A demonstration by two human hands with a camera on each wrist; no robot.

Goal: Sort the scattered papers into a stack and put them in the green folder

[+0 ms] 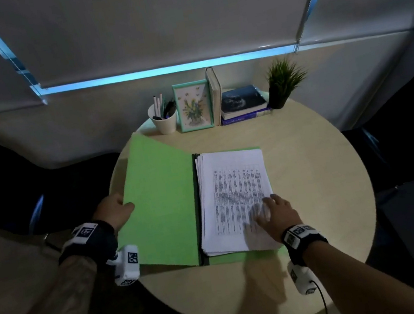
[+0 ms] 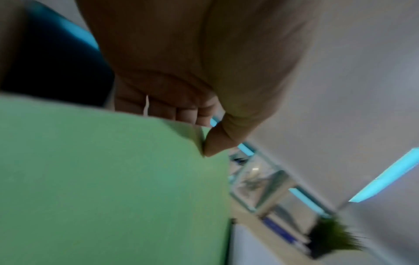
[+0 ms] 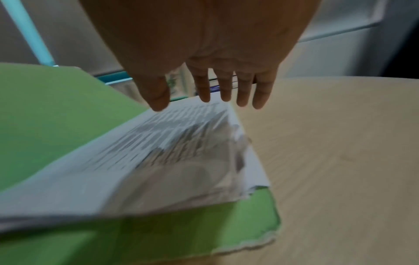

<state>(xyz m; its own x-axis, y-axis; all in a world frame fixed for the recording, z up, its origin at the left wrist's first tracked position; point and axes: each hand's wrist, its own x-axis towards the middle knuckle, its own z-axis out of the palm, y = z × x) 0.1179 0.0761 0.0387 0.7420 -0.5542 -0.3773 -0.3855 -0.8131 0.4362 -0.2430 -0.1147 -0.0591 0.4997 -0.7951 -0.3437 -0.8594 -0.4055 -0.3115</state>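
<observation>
1. Green folder [image 1: 161, 200]: lying open on the round table [image 1: 311, 166], front cover raised at its left edge.
2. Paper stack [image 1: 234, 198]: resting on the folder's right half, beside the spine.
3. Left hand [image 1: 113, 210]: pinching the cover's edge, thumb on top.
4. Right hand [image 1: 278, 213]: fingers straight and spread, at the stack's near right corner.

at the round table's [image 1: 311, 166] far edge: a white pen cup [image 1: 164, 121], framed flower picture [image 1: 193, 107], upright book [image 1: 215, 95], stacked books [image 1: 244, 106], potted plant [image 1: 281, 84].
</observation>
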